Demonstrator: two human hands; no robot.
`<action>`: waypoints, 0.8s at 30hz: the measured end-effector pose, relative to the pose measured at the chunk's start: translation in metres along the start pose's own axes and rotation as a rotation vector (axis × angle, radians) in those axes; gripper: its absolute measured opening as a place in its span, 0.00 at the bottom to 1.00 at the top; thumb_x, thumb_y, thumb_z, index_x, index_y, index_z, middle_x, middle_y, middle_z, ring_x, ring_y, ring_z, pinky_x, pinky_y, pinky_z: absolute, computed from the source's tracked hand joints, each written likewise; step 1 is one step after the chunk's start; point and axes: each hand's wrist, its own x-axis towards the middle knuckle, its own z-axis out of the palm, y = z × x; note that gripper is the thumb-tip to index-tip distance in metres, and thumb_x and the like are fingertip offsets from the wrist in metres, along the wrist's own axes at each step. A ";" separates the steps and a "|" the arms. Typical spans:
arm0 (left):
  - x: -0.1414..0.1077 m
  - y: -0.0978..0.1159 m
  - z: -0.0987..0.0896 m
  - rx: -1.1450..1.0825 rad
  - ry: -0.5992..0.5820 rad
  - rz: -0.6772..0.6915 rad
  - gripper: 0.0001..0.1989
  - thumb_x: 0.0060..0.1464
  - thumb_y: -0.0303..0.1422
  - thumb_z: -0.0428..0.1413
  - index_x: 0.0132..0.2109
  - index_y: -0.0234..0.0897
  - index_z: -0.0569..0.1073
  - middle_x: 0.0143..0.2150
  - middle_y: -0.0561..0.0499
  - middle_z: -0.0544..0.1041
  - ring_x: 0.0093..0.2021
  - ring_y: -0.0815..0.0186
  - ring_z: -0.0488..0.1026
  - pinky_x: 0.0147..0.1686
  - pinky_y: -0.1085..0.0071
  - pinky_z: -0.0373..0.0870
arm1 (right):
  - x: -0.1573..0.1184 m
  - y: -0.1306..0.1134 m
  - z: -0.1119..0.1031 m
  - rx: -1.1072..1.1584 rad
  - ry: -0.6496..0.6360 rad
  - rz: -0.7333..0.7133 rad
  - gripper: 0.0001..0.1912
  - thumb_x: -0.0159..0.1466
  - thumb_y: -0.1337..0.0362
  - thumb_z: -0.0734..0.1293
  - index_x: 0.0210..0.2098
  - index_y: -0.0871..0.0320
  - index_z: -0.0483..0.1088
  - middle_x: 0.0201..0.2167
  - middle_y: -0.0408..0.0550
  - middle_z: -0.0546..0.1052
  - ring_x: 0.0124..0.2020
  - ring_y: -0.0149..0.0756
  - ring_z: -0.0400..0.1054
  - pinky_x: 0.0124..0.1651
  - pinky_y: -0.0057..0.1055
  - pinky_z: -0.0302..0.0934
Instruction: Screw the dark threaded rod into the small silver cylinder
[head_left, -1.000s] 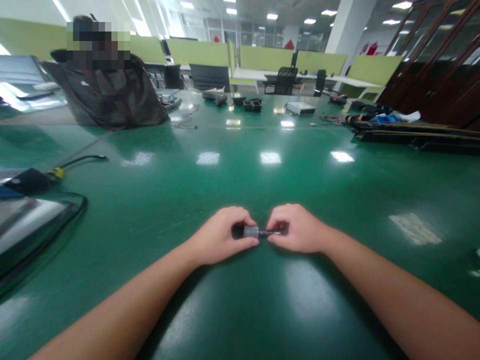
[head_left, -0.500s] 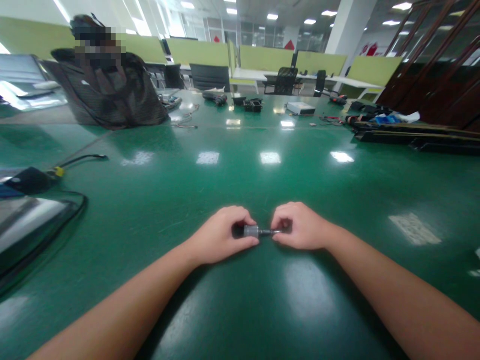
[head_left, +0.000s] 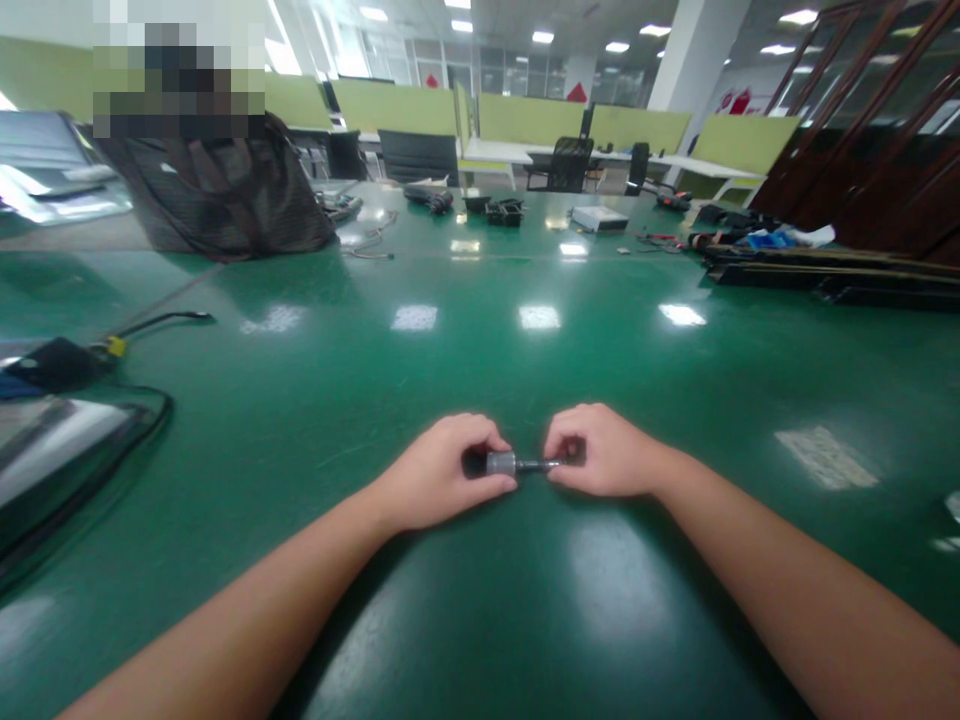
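A short grey, partly see-through cylinder lies sideways just above or on the green tabletop; its left part looks dark. My left hand is closed round it, thumb below and fingers above. From its right end a thin dark rod runs across the gap to my right hand. There my thumb and curled fingertips pinch the rod's far end, partly hiding it. Whether rod and cylinder are one piece I cannot tell.
A large dark bag stands at the back left. Cables and a dark-edged flat item lie at the left. Along the far side are a white box, small black parts and long black strips at the right.
Both hands keep their hold and have hardly moved. The whole view has shifted very slightly.
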 end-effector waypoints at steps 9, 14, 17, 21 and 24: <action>-0.001 0.000 -0.001 -0.002 0.002 -0.004 0.10 0.55 0.39 0.66 0.39 0.39 0.77 0.38 0.51 0.79 0.38 0.62 0.74 0.40 0.68 0.67 | -0.004 0.007 -0.010 0.043 -0.053 0.048 0.03 0.55 0.69 0.73 0.31 0.59 0.77 0.28 0.43 0.77 0.29 0.30 0.69 0.33 0.26 0.61; -0.002 -0.001 -0.001 0.002 0.001 -0.005 0.10 0.55 0.39 0.65 0.40 0.39 0.77 0.38 0.50 0.79 0.38 0.62 0.75 0.40 0.67 0.68 | -0.007 0.012 -0.020 0.071 -0.061 0.147 0.04 0.55 0.68 0.73 0.31 0.60 0.77 0.26 0.43 0.76 0.27 0.30 0.68 0.31 0.26 0.61; -0.002 -0.001 -0.001 -0.002 0.002 -0.004 0.09 0.55 0.38 0.65 0.40 0.39 0.77 0.38 0.51 0.79 0.39 0.62 0.75 0.41 0.67 0.68 | -0.007 0.011 -0.020 0.077 -0.082 0.153 0.03 0.55 0.68 0.73 0.31 0.60 0.78 0.26 0.43 0.76 0.27 0.30 0.68 0.31 0.26 0.61; -0.002 -0.001 -0.001 -0.001 0.004 -0.001 0.10 0.55 0.38 0.65 0.40 0.39 0.77 0.38 0.51 0.79 0.38 0.62 0.75 0.42 0.67 0.68 | -0.008 0.008 -0.018 0.085 -0.100 0.145 0.04 0.55 0.68 0.73 0.32 0.60 0.78 0.26 0.43 0.77 0.26 0.30 0.68 0.30 0.26 0.61; -0.002 -0.001 -0.001 0.003 0.003 -0.002 0.10 0.55 0.39 0.65 0.40 0.39 0.77 0.39 0.51 0.79 0.39 0.62 0.75 0.42 0.67 0.68 | -0.007 0.008 -0.017 0.080 -0.100 0.127 0.04 0.55 0.68 0.73 0.32 0.60 0.78 0.26 0.43 0.77 0.26 0.30 0.69 0.31 0.26 0.61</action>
